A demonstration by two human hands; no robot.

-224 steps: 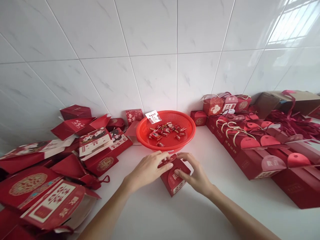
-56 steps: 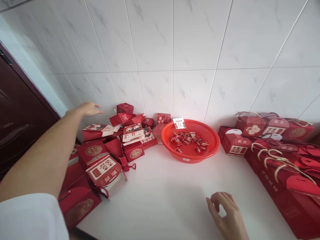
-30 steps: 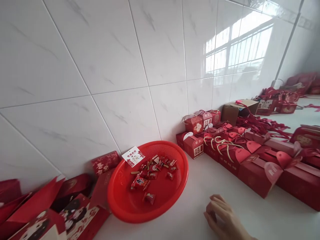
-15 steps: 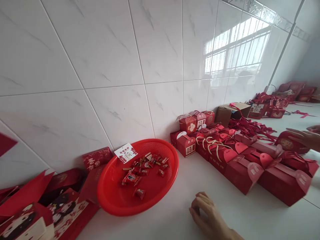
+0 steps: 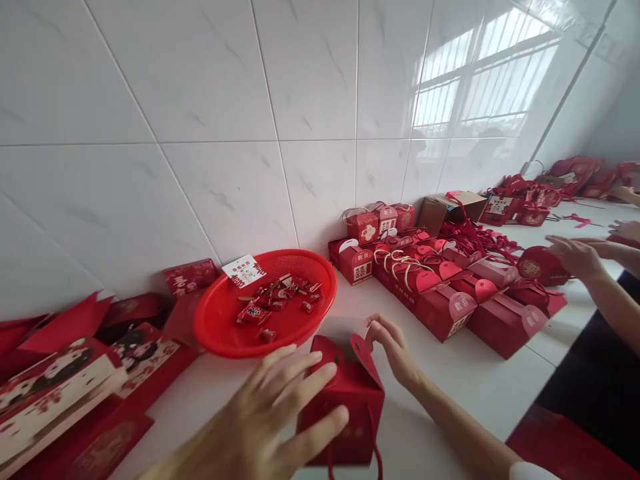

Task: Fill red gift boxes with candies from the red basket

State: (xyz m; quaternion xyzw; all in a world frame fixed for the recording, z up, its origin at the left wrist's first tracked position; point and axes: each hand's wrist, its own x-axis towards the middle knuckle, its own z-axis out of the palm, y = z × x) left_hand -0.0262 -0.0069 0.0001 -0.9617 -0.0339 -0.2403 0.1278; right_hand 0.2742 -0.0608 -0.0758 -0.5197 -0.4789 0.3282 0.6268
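A red gift box (image 5: pixel 345 433) with a red cord handle stands on the white counter (image 5: pixel 415 440) near the front, its top flaps raised. My left hand (image 5: pixel 270 413) is over the left side of the box, its fingers spread and hiding part of it. Whether they touch the box is hard to tell. At the box's raised right flap is my right hand (image 5: pixel 393 343), fingers curled at the flap's edge. Behind the box, a red plastic basket (image 5: pixel 215 333) holds wrapped candies (image 5: pixel 257 313) and has a white card (image 5: pixel 244 270) at its rim.
Rows of red boxes (image 5: pixel 505 327) stand to the right, with a brown carton (image 5: pixel 433 213) behind. Red packaging (image 5: pixel 55 393) lies at the left. Another person's hand (image 5: pixel 575 257) touches a box at the right. A tiled wall (image 5: pixel 225 187) runs behind.
The red gift box has come into view at the front. My left hand has appeared over it, and my right hand has moved slightly left and up to its flap. The view has shifted.
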